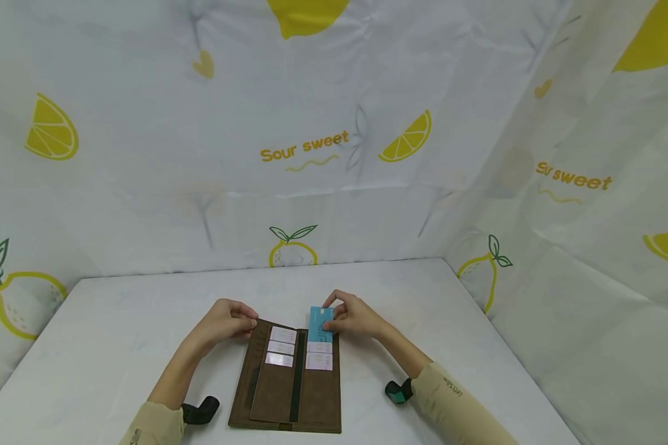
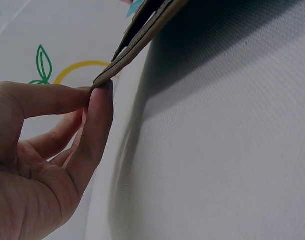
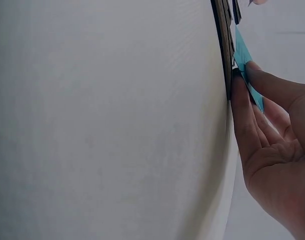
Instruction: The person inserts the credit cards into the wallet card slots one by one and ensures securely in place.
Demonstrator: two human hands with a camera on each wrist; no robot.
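A brown card wallet lies opened out on the white table, with white cards tucked in the slots of both halves. My left hand pinches the wallet's upper left corner between thumb and finger; the left wrist view shows that corner raised off the table. At the top of the right half, my right hand holds a blue card by its right edge. The card's lower end meets the top slot; how deep it sits is hidden. In the right wrist view the blue card tilts away from the wallet.
The white table extends around the wallet, its far edge close to a white cloth backdrop printed with lemons. A second cloth wall stands along the right. Black wrist-worn devices sit at both cuffs.
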